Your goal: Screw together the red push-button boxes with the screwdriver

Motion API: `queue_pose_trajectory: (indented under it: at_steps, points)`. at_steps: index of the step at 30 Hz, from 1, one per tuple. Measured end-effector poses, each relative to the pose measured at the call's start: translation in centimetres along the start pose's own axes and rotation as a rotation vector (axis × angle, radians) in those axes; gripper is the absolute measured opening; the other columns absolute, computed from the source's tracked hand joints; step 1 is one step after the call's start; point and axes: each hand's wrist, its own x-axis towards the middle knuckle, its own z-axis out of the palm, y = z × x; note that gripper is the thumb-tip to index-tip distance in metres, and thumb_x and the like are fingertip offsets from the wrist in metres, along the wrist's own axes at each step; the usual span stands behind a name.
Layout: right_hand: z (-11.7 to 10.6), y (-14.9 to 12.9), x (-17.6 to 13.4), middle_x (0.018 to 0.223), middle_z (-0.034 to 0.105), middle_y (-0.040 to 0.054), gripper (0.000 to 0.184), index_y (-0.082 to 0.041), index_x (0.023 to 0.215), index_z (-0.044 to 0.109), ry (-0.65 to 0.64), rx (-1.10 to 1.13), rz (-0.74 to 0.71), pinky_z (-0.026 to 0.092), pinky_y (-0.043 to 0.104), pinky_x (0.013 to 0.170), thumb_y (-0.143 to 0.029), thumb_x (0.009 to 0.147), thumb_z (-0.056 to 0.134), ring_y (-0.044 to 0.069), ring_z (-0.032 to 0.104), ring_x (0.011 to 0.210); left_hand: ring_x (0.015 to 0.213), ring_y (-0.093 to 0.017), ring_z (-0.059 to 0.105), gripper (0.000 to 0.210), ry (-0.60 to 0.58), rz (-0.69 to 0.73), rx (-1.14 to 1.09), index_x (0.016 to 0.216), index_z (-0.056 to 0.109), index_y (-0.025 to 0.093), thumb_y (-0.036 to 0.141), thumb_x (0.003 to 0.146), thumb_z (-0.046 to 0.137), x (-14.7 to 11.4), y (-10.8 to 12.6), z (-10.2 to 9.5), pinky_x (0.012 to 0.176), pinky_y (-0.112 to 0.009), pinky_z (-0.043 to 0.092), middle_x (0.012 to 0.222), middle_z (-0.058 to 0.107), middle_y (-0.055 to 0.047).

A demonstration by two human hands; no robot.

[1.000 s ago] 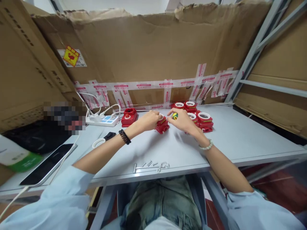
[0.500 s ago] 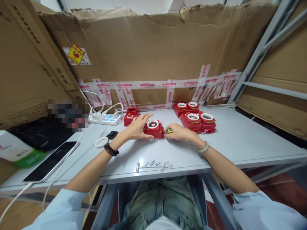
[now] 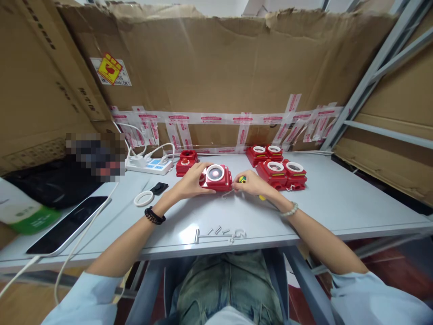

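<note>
Red box (image 3: 216, 178) tilted up since before, left hand (image 3: 191, 181) gripping it, right hand (image 3: 252, 185) clamped on screwdriver (image 3: 242, 179)

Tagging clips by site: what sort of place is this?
Likely a small assembly bench in a storeroom or workshop: grey metal table walled by taped brown cardboard sheets, identical red plastic housings with round white-ringed openings, loose silver screws.

Glossy red plastic housing (image 3: 216, 178) on a smooth, matt grey desk (image 3: 338, 203) – rough, torn brown cardboard (image 3: 219, 67) behind – shiny metal screws (image 3: 216, 232)
</note>
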Motion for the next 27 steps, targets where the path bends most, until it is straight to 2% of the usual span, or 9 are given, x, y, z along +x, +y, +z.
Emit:
queue_pose_trajectory:
  at_steps: [7,11,15,19,23,27]
  points:
    - [0.2,-0.3,-0.2,0.064,0.065,0.0018,0.016,-0.012,0.069,0.070,0.134,-0.005,-0.027,0.039,0.023,0.059,-0.024,0.068,0.060,0.012,0.054,0.063,0.116,-0.030,0.056,0.072,0.038,-0.017,-0.057,0.126,0.047,0.021,0.046,0.067,0.081,0.0,0.3,-0.1,0.099,-0.043,0.045,0.128,0.058,-0.011]
    - [0.1,-1.2,-0.6,0.065,0.066,0.0015,0.013,-0.013,0.069,0.069,0.176,-0.040,-0.066,0.039,0.023,0.060,-0.023,0.065,0.062,0.012,0.055,0.062,0.112,-0.028,0.059,0.074,0.010,-0.067,-0.157,0.125,0.048,0.021,0.047,0.065,0.082,0.0,0.2,-0.5,0.097,-0.040,0.048,0.126,0.060,-0.009]
    - [0.1,-2.1,-0.8,0.067,0.068,0.0023,0.011,-0.014,0.072,0.070,0.209,-0.174,-0.100,0.038,0.023,0.061,-0.023,0.067,0.064,0.012,0.055,0.062,0.109,-0.027,0.062,0.075,-0.050,-0.126,-0.185,0.126,0.047,0.020,0.049,0.065,0.081,0.0,0.4,-1.2,0.094,-0.037,0.050,0.124,0.062,-0.008]
    - [0.2,-2.1,-0.6,0.068,0.070,0.0040,0.012,-0.016,0.077,0.071,0.214,-0.385,-0.093,0.038,0.024,0.062,-0.019,0.070,0.062,0.014,0.058,0.062,0.108,-0.030,0.062,0.074,-0.084,-0.181,-0.046,0.121,0.051,0.018,0.049,0.062,0.082,-0.2,-0.1,-2.3,0.093,-0.040,0.050,0.121,0.063,-0.009]
    - [1.1,-1.6,0.1,0.079,0.073,0.0055,0.017,-0.018,0.088,0.072,0.159,-0.523,-0.069,0.039,0.024,0.067,-0.021,0.078,0.059,0.016,0.064,0.072,0.106,-0.032,0.062,0.078,0.011,-0.264,0.006,0.124,0.050,0.018,0.051,0.061,0.081,-0.3,-1.4,-2.8,0.090,-0.043,0.050,0.121,0.064,-0.011]
    - [2.7,-1.3,1.2,0.087,0.074,0.0078,0.018,-0.019,0.091,0.072,0.105,-0.568,-0.063,0.038,0.026,0.067,-0.024,0.081,0.057,0.020,0.066,0.081,0.103,-0.031,0.063,0.081,0.099,-0.267,-0.033,0.126,0.048,0.019,0.053,0.061,0.081,-0.2,-2.2,-2.8,0.087,-0.043,0.051,0.120,0.064,-0.010]
